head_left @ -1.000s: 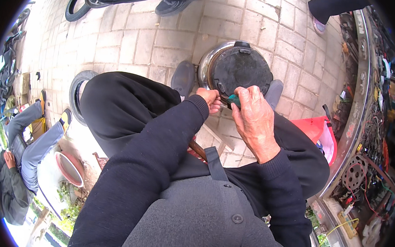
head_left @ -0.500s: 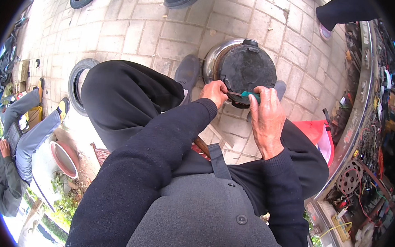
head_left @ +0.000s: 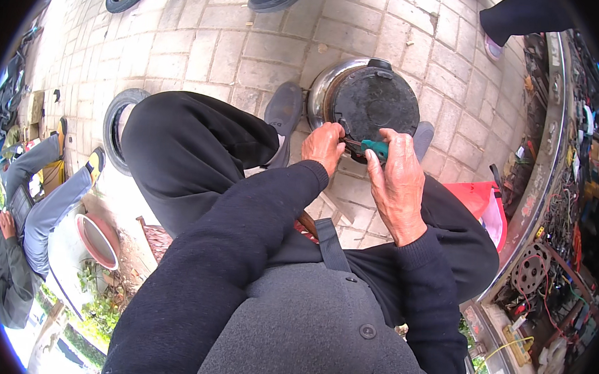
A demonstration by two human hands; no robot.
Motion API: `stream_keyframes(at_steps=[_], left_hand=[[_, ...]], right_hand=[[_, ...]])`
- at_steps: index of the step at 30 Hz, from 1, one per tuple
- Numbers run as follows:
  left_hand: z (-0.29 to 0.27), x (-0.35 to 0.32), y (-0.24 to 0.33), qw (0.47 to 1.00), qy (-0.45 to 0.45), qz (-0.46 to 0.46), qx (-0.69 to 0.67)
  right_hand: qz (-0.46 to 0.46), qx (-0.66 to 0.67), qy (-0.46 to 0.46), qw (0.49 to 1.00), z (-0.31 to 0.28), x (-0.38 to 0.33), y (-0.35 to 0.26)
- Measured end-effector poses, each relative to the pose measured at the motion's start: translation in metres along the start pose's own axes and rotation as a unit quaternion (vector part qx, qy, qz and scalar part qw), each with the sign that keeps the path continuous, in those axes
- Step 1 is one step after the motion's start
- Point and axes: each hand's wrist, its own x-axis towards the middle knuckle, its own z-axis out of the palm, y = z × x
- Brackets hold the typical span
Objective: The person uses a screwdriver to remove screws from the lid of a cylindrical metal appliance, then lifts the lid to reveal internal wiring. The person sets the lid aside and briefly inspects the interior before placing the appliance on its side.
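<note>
Between my feet stands a round, shiny metal appliance with a flat black base (head_left: 375,102) facing up; its exact kind I cannot tell. My right hand (head_left: 401,190) grips a screwdriver by its green handle (head_left: 376,149). The thin shaft points left, over the base's near edge. At that same edge my left hand (head_left: 322,148) is closed, thumb and fingertips pinched beside the screwdriver's tip. Whatever those fingers hold is too small and covered to make out. Where exactly the tip touches is hidden.
A tyre (head_left: 117,124) lies left of my knee. On the right, a red bag (head_left: 474,198) rests by a metal-edged bin (head_left: 558,100) of cables and parts. Another person (head_left: 49,185) sits at far left near a pinkish pot (head_left: 97,241). More people's legs show at the top.
My right hand and the screwdriver have shifted left, bringing the green handle closer to my left hand. The left hand has barely moved, and the appliance stays in place.
</note>
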Motion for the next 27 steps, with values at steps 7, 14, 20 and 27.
stream_keyframes(at_steps=[7, 14, 20, 27], left_hand=[[0.006, -0.004, -0.003, 0.986, 0.069, 0.111, 0.105], [0.007, 0.004, -0.004, 0.944, 0.113, 0.221, 0.216], [-0.008, 0.009, 0.000, 0.916, 0.072, 0.300, 0.257], [-0.026, 0.030, 0.005, 0.867, -0.020, 0.378, 0.325]], right_hand=[[-0.018, -0.057, -0.026, 0.998, 0.001, -0.002, -0.001], [-0.034, 0.013, -0.017, 0.999, 0.003, -0.002, -0.013], [-0.028, -0.061, -0.032, 0.997, 0.008, -0.004, -0.011], [-0.019, -0.088, -0.048, 0.995, 0.002, -0.008, -0.008]])
